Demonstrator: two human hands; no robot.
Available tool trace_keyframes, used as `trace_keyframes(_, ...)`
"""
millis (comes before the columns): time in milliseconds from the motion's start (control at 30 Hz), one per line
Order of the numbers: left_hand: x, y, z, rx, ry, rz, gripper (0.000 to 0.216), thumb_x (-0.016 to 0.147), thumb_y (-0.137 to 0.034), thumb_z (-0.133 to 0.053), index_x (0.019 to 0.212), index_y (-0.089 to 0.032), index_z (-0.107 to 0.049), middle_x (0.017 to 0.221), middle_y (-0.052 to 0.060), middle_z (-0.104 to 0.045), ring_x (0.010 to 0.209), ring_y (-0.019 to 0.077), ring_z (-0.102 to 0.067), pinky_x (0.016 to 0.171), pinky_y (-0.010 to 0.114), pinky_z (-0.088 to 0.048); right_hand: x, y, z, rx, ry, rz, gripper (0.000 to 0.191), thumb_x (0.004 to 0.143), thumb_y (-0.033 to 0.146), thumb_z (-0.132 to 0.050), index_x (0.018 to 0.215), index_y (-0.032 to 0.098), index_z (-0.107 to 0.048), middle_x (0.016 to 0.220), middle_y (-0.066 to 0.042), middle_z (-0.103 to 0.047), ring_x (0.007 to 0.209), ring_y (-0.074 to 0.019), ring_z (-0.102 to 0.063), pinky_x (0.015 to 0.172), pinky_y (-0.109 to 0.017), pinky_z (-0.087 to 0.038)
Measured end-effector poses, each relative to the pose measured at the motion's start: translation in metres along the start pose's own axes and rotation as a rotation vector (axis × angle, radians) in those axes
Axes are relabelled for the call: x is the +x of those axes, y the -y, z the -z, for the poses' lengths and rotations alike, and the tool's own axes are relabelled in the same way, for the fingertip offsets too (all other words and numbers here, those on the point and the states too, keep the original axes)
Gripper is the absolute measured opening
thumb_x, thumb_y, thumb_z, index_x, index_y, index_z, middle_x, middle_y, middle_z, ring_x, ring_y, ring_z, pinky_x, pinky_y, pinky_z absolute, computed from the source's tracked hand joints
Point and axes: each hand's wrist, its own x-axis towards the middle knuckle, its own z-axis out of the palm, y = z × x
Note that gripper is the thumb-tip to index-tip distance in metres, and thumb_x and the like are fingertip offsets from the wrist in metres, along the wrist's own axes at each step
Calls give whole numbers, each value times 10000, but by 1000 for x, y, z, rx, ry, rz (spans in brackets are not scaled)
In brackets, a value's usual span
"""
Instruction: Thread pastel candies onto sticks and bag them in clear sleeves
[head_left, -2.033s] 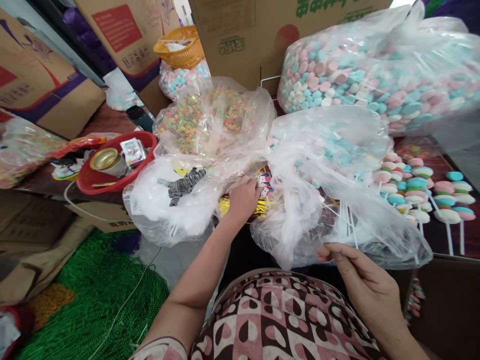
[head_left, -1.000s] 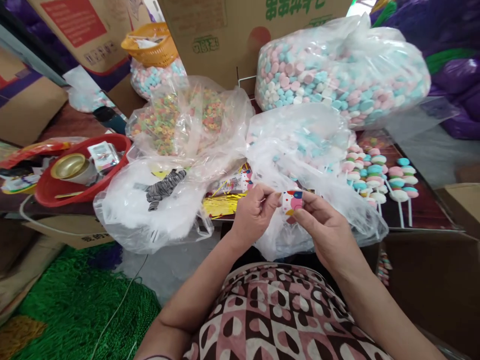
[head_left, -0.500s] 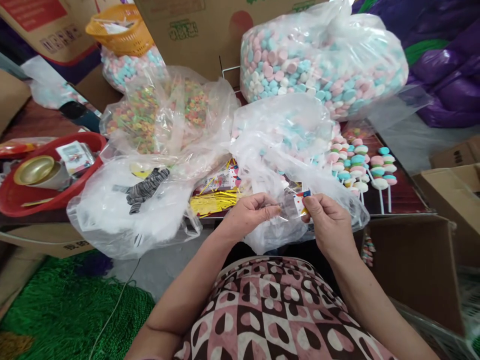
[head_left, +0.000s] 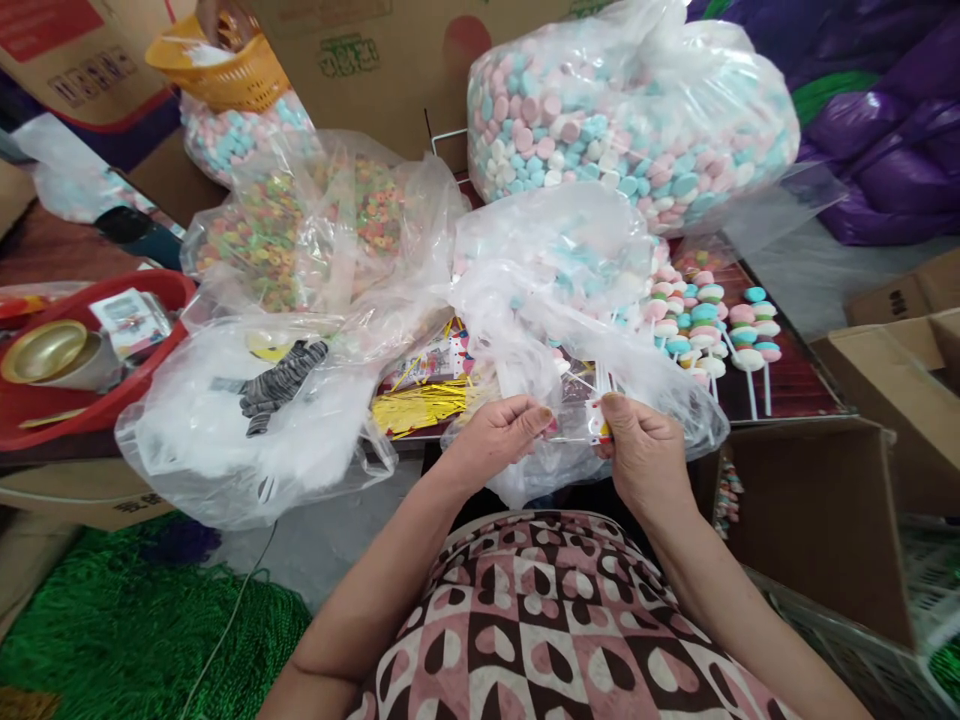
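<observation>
My left hand and my right hand are held close together over my lap, each pinching one end of a small clear wrapper bag with a coloured printed edge. The bag is stretched flat between the two pinches. Just behind my hands lies a crumpled clear plastic bag with white sticks and pastel candies in it. A pile of gold twist ties sits on the table edge to the left of my left hand.
A big bag of pink, blue and white candies stands at the back. Finished candy skewers lie at right. A bag of coloured rings, a white bag and a red basin are at left. An open carton is at right.
My left hand took a small wrapper bag from the table and brought it to my right hand. Both hands now pull it apart between them. The view has shifted rightwards.
</observation>
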Motion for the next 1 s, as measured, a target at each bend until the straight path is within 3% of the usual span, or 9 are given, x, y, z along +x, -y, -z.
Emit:
trace_keyframes(100,-1,2,4,-42,22,17,355,801,-533,-654,835,-186,-587,628,-61,-501,520,68,-381,519,216,-302,1,9,-2,30,22,26,473,810,564,-661,545,181,-578,504,25,-491,488,-101,-415,467,-232,-334)
trace_keyframes(267,3,1,3,114,-125,-19,405,854,-554,-570,704,-178,-541,584,-55,-475,506,77,-369,506,227,-286,3,24,-5,94,141,19,273,745,461,-736,749,194,-681,606,30,-582,552,-109,-491,542,-229,-414)
trace_keyframes(367,6,3,-3,238,-133,-46,475,887,-589,-486,647,-181,-515,543,-55,-411,501,87,-351,501,239,-271,4,26,1,-2,83,52,397,798,505,-665,576,190,-570,497,38,-492,480,-101,-429,472,-227,-367)
trace_keyframes(533,9,4,-16,222,-35,-37,409,866,-594,-520,859,-199,-626,592,-57,-426,512,96,-325,488,243,-248,6,31,13,-192,-9,202,547,869,542,-552,458,207,-416,420,34,-403,430,-102,-390,433,-244,-312)
trace_keyframes(667,12,2,-18,305,-63,-120,464,886,-569,-495,620,-188,-506,582,-34,-427,577,113,-398,562,246,-321,5,38,25,-240,-19,279,547,896,502,-528,448,200,-444,433,30,-416,442,-100,-394,456,-245,-319)
trace_keyframes(767,15,4,-13,315,-152,-128,479,905,-567,-460,611,-190,-488,589,-25,-468,600,125,-447,583,249,-340,10,42,52,-204,-106,260,412,906,477,-533,637,187,-646,522,24,-513,488,-116,-473,491,-243,-381)
trace_keyframes(867,16,7,-6,289,-200,-100,468,908,-576,-461,642,-193,-510,560,-36,-455,551,116,-417,547,247,-318,26,39,96,-295,-337,218,362,894,499,-546,862,176,-707,605,20,-573,510,-126,-508,496,-246,-399)
trace_keyframes(933,16,8,-5,258,-201,-87,443,905,-583,-471,700,-196,-539,549,-48,-441,518,108,-386,519,243,-299,42,34,125,-586,-430,140,380,902,492,-520,959,169,-712,714,-19,-663,592,-155,-584,561,-268,-441)
trace_keyframes(1000,16,7,-5,229,-209,-81,415,898,-589,-485,795,-198,-579,559,-55,-449,504,103,-370,501,239,-285,58,28,146,-959,-407,35,374,918,443,-486,1055,178,-710,889,-62,-732,771,-198,-660,683,-301,-477)
